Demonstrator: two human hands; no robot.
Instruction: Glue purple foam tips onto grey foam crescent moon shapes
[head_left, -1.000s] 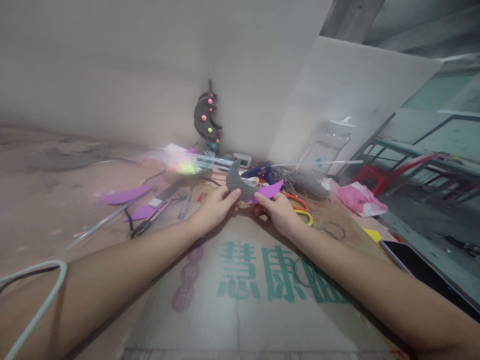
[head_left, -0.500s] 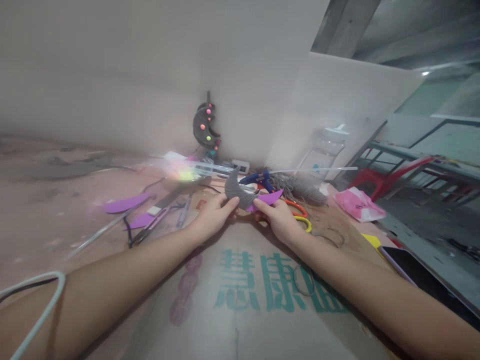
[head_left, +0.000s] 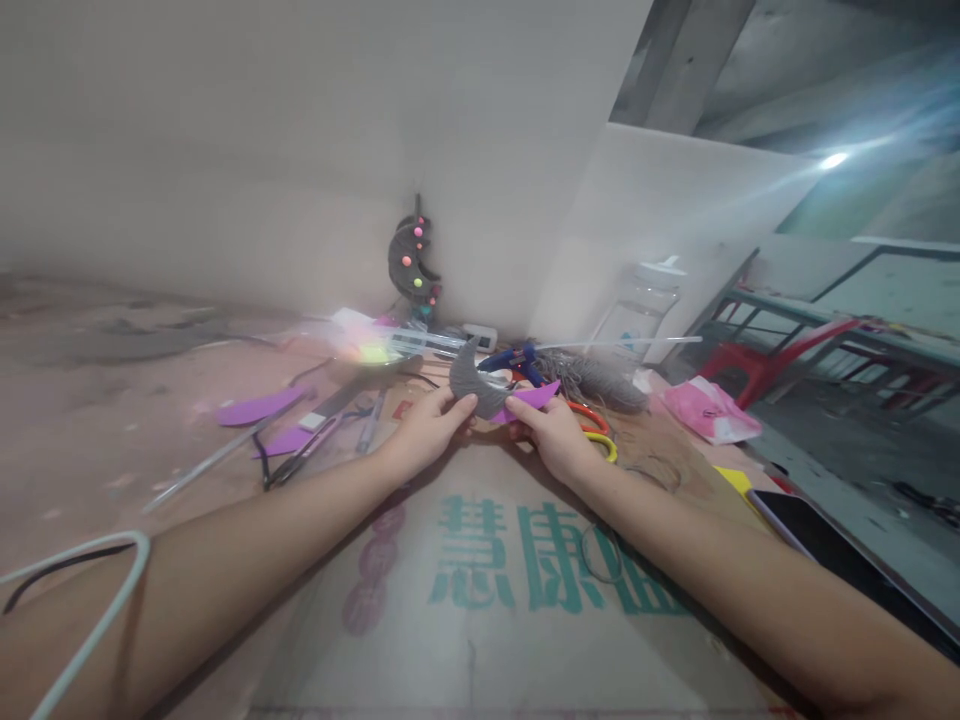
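Observation:
Both my hands hold one crescent-shaped piece above a cardboard sheet printed with green characters. The crescent's left part is wrapped in grey yarn and its right tip is bare purple foam. My left hand pinches the grey end with thumb and fingers closed. My right hand grips the purple end, fingers curled. A skein of grey yarn lies just behind my right hand.
A finished dark crescent with coloured pompoms leans on the wall. A blue glue gun, orange and yellow scissors, purple foam pieces, a clear jar, a pink bag and a phone lie around. A white cable loops at left.
The view has shifted a little. My hands have drawn slightly closer together on the crescent, which stays in the same place.

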